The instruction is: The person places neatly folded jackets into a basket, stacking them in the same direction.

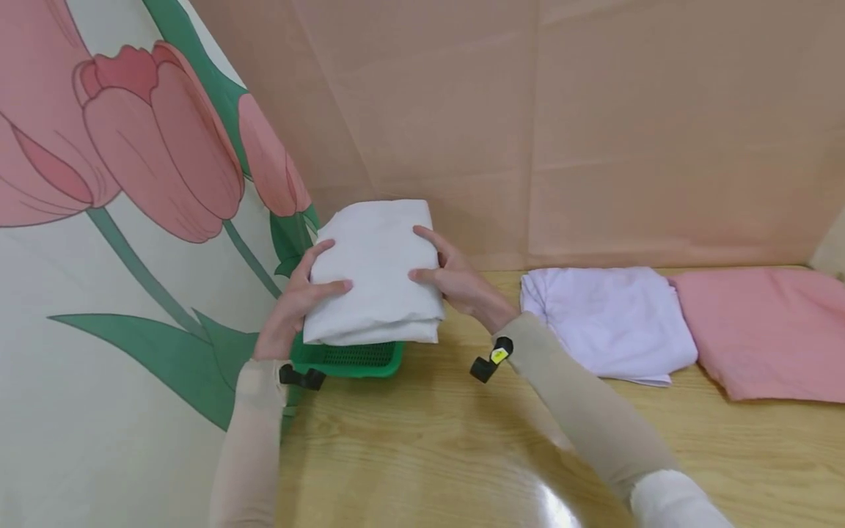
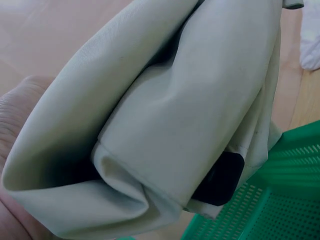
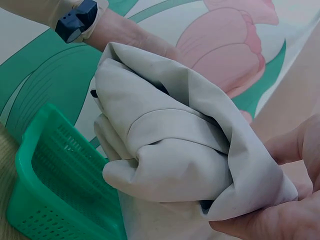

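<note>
While above green basket (image 1: 359, 371), white cloth (image 1: 376, 275) in curled grip of left hand (image 1: 295, 299) and right hand (image 1: 461, 283).

Wood-grain bench (image 1: 409, 455); green basket (image 1: 389, 367) at left; to right, folded pale lavender cloth (image 1: 614, 319), pink cloth (image 1: 772, 330) touching it

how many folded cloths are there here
3: a white cloth held between the left hand and right hand, a lavender cloth on the wooden surface, and a pink cloth to its right. Others may be hidden beneath.
</note>
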The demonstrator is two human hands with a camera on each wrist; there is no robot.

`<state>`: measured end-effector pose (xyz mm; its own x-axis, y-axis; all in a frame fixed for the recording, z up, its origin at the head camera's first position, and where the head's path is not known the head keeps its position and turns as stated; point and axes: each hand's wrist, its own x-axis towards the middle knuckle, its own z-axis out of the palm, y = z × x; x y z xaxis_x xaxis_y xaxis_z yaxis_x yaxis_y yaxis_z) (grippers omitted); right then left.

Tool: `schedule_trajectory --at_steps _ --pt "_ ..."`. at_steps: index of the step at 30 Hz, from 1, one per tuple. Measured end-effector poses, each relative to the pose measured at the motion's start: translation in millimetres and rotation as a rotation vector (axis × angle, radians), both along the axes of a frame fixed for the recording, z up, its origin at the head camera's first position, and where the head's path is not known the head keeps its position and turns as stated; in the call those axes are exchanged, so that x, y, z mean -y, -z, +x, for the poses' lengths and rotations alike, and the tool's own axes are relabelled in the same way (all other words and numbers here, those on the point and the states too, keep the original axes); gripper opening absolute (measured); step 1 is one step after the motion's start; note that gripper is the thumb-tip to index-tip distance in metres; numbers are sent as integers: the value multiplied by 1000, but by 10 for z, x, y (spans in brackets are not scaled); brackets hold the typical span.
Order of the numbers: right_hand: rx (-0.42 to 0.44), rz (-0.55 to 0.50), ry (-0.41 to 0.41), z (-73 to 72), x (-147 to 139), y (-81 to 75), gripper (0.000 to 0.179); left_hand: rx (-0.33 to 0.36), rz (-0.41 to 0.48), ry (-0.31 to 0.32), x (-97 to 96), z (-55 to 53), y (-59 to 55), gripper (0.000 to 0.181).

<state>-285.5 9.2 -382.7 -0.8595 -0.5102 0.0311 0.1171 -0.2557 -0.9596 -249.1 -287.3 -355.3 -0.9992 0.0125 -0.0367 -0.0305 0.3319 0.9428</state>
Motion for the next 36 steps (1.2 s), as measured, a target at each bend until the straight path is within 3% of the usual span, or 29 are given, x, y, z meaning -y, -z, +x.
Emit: schedule_trajectory --at_steps 10,17,24,36 --pt "2 -11 -40 -28 178 -2 89 -20 -54 -23 176 16 -68 94" --pt "25 -19 -58 -42 351 30 90 12 -50 -24 346 -2 -82 95" --pt "63 -32 -66 -72 533 161 90 33 -99 -35 524 -37 -7 96" --pt "70 -26 -60 -106 723 380 90 61 -80 -18 732 -141 193 89"
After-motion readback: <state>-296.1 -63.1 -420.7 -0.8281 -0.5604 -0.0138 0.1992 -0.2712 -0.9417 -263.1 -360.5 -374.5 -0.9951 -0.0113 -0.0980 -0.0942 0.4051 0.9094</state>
